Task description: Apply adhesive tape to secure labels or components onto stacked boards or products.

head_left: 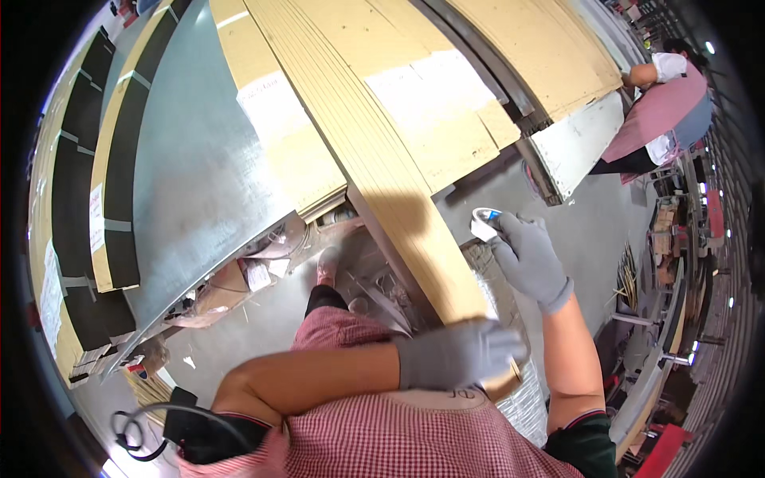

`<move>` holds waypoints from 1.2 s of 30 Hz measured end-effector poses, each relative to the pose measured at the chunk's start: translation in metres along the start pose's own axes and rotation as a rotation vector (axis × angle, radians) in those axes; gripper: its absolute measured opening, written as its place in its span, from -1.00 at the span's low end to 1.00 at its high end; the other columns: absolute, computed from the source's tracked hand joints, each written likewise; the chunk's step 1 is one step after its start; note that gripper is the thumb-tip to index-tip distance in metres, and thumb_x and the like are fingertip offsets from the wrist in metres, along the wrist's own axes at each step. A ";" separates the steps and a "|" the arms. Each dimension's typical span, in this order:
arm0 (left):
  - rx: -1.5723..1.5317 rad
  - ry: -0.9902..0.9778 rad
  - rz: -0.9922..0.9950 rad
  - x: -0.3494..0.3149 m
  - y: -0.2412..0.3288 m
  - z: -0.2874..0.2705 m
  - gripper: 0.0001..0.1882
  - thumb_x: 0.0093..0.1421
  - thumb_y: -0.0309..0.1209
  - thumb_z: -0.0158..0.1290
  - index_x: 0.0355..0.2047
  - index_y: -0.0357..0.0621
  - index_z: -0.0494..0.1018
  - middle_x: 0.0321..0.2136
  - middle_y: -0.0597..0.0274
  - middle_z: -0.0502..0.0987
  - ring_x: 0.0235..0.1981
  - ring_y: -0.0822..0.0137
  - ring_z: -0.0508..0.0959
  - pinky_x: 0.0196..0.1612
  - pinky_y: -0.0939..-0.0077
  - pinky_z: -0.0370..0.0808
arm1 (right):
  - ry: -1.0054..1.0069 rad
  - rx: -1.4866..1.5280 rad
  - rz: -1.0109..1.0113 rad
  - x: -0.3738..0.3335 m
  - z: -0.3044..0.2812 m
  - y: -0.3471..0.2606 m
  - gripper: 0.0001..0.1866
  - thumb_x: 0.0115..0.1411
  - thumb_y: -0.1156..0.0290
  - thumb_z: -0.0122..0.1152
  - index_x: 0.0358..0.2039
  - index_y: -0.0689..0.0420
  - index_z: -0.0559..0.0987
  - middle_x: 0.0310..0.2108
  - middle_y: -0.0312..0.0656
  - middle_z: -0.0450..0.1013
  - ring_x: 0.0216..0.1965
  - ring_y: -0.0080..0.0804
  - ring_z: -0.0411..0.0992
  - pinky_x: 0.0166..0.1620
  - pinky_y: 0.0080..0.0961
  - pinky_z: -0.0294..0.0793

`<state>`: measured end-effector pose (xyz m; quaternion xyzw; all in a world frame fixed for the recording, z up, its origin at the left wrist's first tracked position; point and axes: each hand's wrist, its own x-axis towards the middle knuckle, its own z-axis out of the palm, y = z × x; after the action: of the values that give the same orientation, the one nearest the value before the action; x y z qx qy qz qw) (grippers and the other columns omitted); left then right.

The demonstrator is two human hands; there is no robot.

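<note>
Board stack [374, 159] runs away up-left, my left fingers [498, 346] at its near end, grip unclear; right fingers [511, 225] pinch tape roll [481, 231].

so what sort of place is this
Probably a factory or workshop floor: long stacked boards, a broad grey tabletop and a co-worker bent over another stack all suggest it.

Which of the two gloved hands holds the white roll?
The right hand holds the white roll; the left hand, without it, is at the long stack.
</note>
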<state>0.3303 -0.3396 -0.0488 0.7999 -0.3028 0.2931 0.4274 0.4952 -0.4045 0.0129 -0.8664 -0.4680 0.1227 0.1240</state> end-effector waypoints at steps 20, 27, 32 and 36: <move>-0.802 0.384 -1.050 -0.147 -0.096 -0.007 -0.82 0.20 -0.43 0.13 -0.23 -0.26 0.52 -0.37 0.23 0.55 -0.31 0.45 0.52 -0.18 0.51 0.49 | -0.508 0.589 -0.256 0.034 0.106 0.081 -0.70 0.23 0.36 0.09 -0.12 0.28 0.57 -0.12 -0.08 0.53 -0.08 -0.30 0.48 0.03 -0.37 0.43; -0.993 0.489 -1.180 -0.142 -0.103 -0.015 -0.82 0.18 -0.43 0.12 -0.26 -0.27 0.53 -0.29 0.26 0.54 -0.24 0.41 0.52 -0.15 0.44 0.48 | 0.065 -0.006 -0.299 -0.007 0.058 -0.073 -0.26 -0.06 0.39 0.34 0.18 0.19 0.32 0.18 0.27 0.16 0.13 0.21 0.25 0.12 -0.03 0.29; -0.394 -0.195 -1.159 -0.129 -0.063 -0.136 -0.67 -0.02 -0.24 0.34 -0.51 -0.18 0.43 -0.60 0.26 0.44 -0.51 0.41 0.42 -0.41 0.45 0.37 | 0.127 0.001 -0.258 -0.008 0.061 -0.069 -0.20 -0.11 0.41 0.36 0.19 0.21 0.30 0.17 0.27 0.18 0.06 0.24 0.28 0.04 -0.02 0.31; -0.439 -0.290 -0.795 -0.037 -0.022 -0.175 -0.80 0.06 -0.41 0.23 -0.58 -0.18 0.44 -0.65 0.26 0.46 -0.61 0.47 0.42 -0.48 0.54 0.36 | 0.227 0.208 -0.228 -0.019 0.075 -0.058 -0.46 -0.13 0.40 0.39 -0.10 0.21 0.43 0.11 0.23 0.24 -0.02 0.18 0.31 0.01 -0.09 0.32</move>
<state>0.2857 -0.1702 -0.0062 0.7771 -0.0844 -0.0786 0.6187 0.4155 -0.3823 -0.0367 -0.7986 -0.5308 0.0571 0.2780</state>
